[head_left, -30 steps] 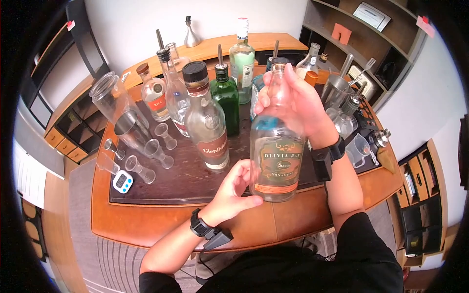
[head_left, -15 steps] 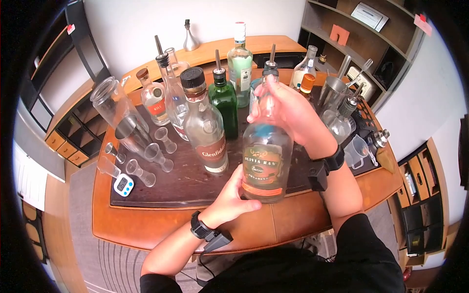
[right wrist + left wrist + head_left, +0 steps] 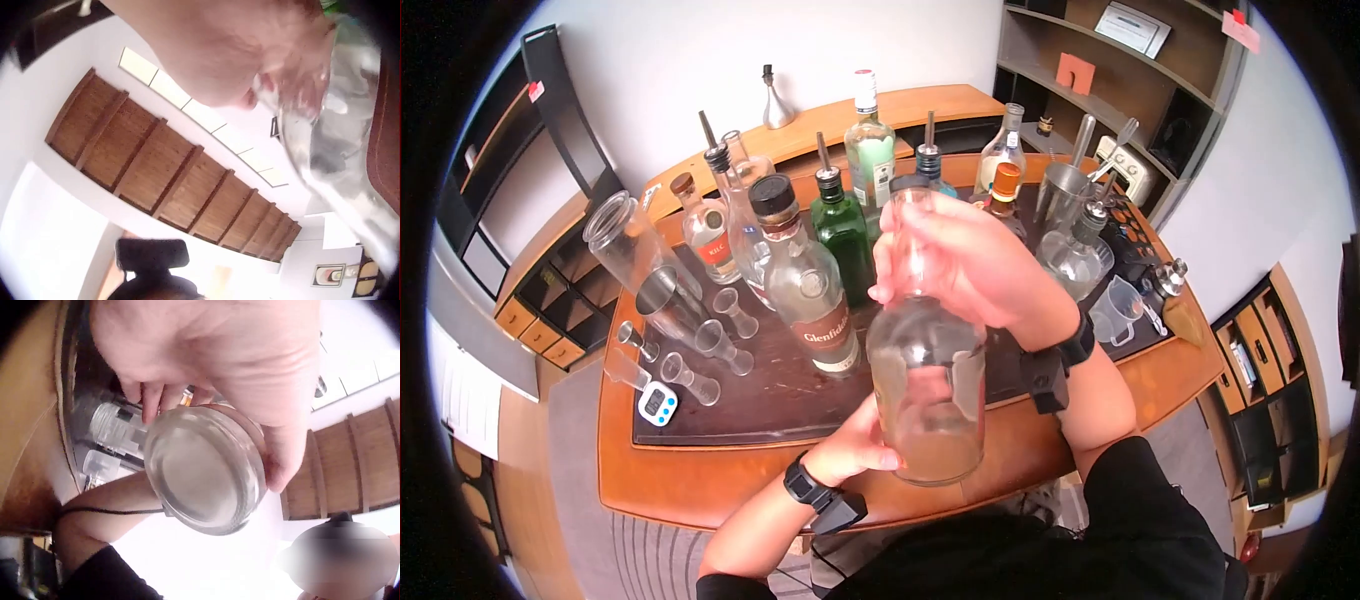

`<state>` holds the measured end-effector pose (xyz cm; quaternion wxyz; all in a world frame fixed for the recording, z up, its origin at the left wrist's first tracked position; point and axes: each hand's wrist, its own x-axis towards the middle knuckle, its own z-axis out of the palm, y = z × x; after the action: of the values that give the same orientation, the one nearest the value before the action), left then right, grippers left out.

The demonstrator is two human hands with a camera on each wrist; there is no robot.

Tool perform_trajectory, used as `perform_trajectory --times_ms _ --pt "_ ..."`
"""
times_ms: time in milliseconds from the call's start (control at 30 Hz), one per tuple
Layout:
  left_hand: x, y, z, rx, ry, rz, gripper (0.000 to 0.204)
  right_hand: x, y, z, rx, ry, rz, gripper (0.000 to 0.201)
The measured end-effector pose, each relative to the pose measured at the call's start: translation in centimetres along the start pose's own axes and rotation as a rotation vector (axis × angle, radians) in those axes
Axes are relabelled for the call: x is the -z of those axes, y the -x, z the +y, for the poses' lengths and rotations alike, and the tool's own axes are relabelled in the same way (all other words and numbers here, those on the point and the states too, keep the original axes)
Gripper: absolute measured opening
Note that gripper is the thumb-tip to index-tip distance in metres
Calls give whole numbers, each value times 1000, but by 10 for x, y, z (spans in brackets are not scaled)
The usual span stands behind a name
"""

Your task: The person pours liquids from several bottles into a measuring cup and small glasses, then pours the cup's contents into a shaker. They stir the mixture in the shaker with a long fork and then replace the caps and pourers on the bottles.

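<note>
Clear glass bottle (image 3: 928,390) is held up above the near edge of the brown desk (image 3: 700,490), its round base facing the left wrist camera. Glenfiddich bottle (image 3: 810,290) stands on the desk, left of it, dark stopper on; green bottle (image 3: 843,240) with metal pourer stands just behind that one. Right hand (image 3: 975,255): fingers clamped round the clear bottle's neck. Left hand (image 3: 855,450): thumb and fingers clamped round its lower body. Clear jug (image 3: 1115,310) sits near the desk's right end. White timer (image 3: 658,403), smallest, lies at the front left.
</note>
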<state>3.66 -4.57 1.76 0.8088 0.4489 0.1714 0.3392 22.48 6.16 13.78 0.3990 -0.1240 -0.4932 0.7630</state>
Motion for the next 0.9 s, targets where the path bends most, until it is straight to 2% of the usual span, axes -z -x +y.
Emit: perform_trajectory --times_ms 33,67,100,167,200,267,333,367,433,467,533,767,900 --pt "0 -2 1 2 -1 -8 122 -10 4 -3 -13 87 112 20" --pt "0 -3 3 -86 -81 41 115 -13 6 0 -9 90 117 20" --pt "-1 -4 4 -173 -160 91 109 -15 7 3 67 313 209 21" --pt "5 -11 -8 -193 -246 108 105 -18 9 11 197 669 354 24" --pt "7 -13 -12 -218 -334 131 101 -20 9 12 196 667 356 24" --pt "10 -13 -14 -198 -338 177 98 -23 9 14 249 885 403 25" --pt "15 -12 -12 -131 -261 138 100 -16 4 13 235 879 387 25" --pt "17 -12 -9 -129 -260 140 100 -13 2 10 202 707 304 25" --pt "19 -11 -5 -54 -98 -40 105 -12 3 -3 88 446 166 22" --pt "14 -9 -4 -51 -98 -38 105 -6 2 -4 88 443 166 22" --pt "4 -4 -2 -17 57 -9 113 3 -3 -3 34 212 33 20" --pt "13 2 -3 68 68 1 118 8 -8 0 -54 269 122 22" --pt "11 3 -4 68 22 67 119 8 -7 0 -54 291 129 24"
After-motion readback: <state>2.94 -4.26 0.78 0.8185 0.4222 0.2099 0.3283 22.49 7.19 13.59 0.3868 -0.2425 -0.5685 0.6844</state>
